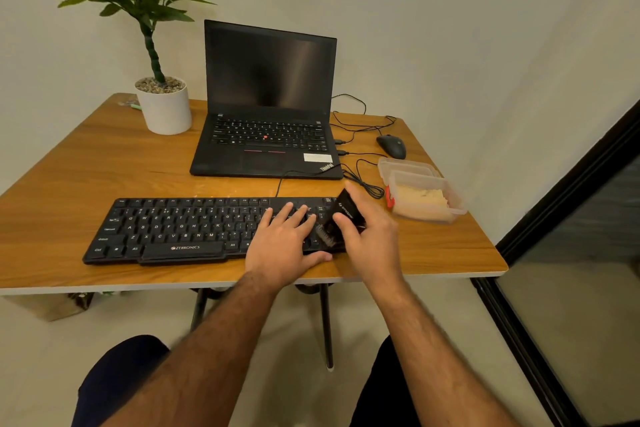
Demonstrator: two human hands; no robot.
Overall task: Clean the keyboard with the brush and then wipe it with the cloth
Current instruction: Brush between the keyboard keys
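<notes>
Viewpoint: head camera, looking forward and down over two bare forearms toward a wooden table [104, 163].
Keyboard: black, full width, marked ZEBRONICS [180, 229]; lying flat near the table's front edge, its cable running back toward the laptop.
Left hand: [287, 243] laid flat on the right half of the keyboard, fingers straight and spread across the keys, thumb at the front edge; holding nothing, only pressing down.
Right hand: [370, 236] at the keyboard's right end, thumb and fingers curled round the brush; narrow grip.
Brush: black handle with pale lettering [348, 210], tilted, bristle end down against the keys at the right end of the keyboard, just beside the left fingertips; bristles slightly blurred.
Cloth: pale, folded [420, 196], inside a clear plastic container, near the right edge of the table, apart from both hands.
Container: clear plastic box [450, 215] with a second clear piece behind it, probably a lid; small red item against its left side, too small to identify.
Laptop: black, open, screen dark [266, 107], behind the keyboard.
Mouse: black, wired [391, 146], right of the laptop, behind the container.
Plant: green leaves in a white pot [164, 107], at the table's back left.
Below the table: black legs, pale floor, dark-clothed knees at the bottom edge.
</notes>
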